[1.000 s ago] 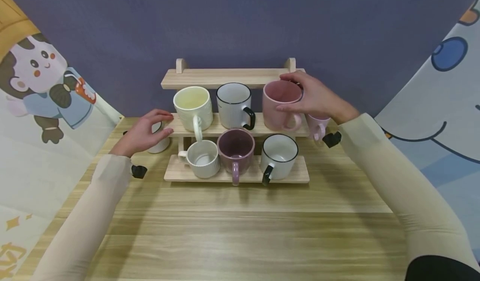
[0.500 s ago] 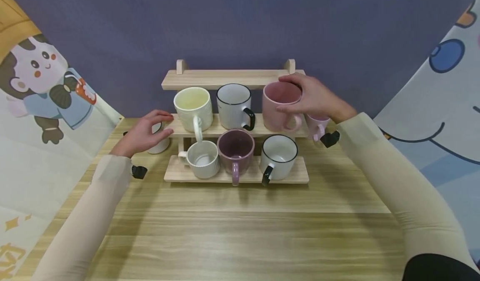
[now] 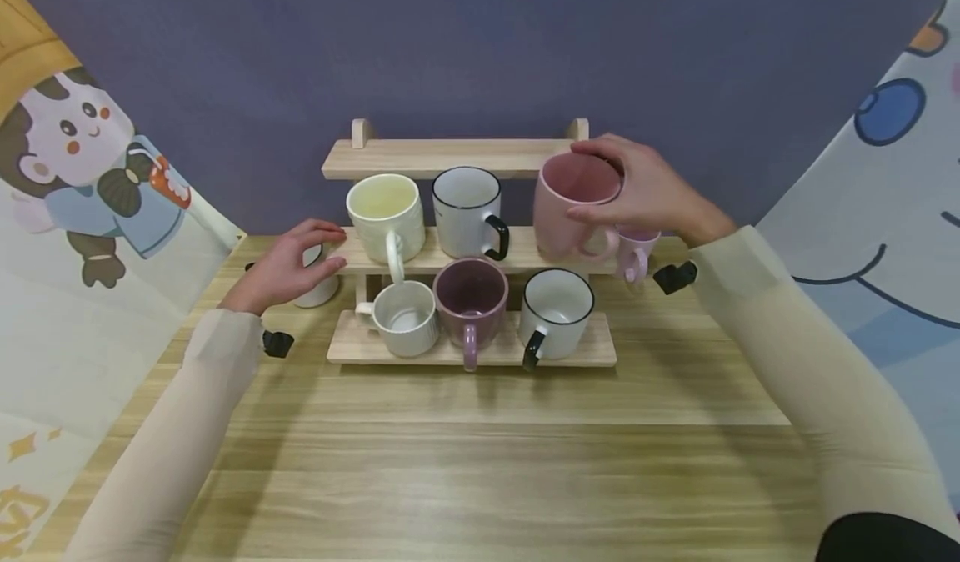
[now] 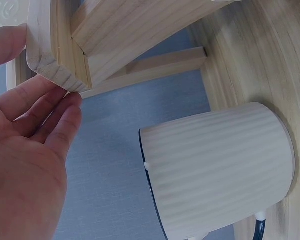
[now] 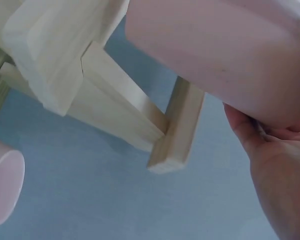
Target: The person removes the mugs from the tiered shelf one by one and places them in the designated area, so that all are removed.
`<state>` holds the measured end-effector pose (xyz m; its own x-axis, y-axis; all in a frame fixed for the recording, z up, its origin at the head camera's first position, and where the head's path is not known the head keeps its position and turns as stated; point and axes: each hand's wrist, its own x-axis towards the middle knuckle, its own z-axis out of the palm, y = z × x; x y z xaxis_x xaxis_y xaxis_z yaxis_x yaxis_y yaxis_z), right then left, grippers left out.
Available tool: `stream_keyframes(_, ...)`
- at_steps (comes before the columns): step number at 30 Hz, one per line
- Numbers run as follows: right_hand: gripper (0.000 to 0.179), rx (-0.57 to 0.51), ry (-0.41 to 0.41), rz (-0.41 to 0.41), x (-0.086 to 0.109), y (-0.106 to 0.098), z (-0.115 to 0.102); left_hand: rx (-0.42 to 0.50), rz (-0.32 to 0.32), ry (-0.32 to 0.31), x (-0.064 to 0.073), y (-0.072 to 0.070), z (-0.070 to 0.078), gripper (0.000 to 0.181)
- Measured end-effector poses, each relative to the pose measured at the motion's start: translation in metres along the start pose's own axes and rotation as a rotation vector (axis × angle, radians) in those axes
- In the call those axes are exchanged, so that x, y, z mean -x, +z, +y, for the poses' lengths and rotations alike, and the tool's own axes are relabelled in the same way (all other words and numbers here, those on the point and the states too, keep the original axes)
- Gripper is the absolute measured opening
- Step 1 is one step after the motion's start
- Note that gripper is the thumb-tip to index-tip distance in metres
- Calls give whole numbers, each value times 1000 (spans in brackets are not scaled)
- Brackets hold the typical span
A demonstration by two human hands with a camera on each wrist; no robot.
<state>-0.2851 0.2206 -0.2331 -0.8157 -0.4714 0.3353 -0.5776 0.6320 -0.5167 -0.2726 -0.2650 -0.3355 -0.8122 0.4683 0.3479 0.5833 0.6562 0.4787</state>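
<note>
The pink mug (image 3: 558,220) is in my right hand (image 3: 645,191), thumb on its near side and fingers at the far rim. It leans slightly over the right end of the middle shelf, its base near the board. In the right wrist view the same mug (image 5: 220,55) fills the upper right. My left hand (image 3: 288,266) holds the left end of the wooden rack's middle shelf (image 3: 438,255); the left wrist view has thumb and fingers on either side of the board end (image 4: 60,55). Left of the pink mug stand a white black-rimmed mug (image 3: 467,212) and a pale yellow mug (image 3: 386,216).
On the bottom shelf (image 3: 348,349) sit a small cream cup (image 3: 407,320), a purple mug (image 3: 471,303) and another black-rimmed mug (image 3: 557,312). A small pink cup (image 3: 636,249) stands right of the rack, a white mug (image 4: 220,170) left. The top shelf (image 3: 442,155) is bare.
My right hand has shifted the pink mug right and slightly up, tipping it a little away from its upright stand on the middle shelf. My left hand has stayed put.
</note>
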Motion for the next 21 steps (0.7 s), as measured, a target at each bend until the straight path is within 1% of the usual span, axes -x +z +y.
stream_keyframes(7,81,34,31,36,16,-14,-1,3,-2,-6,1,1,-1,39)
stream_keyframes(15,80,82,34,74,35,-28,10,-6,-4,-18,2,1,-1,39)
stream_keyframes(21,78,88,36,82,50,-35,18,-5,-6,-17,1,1,-2,40)
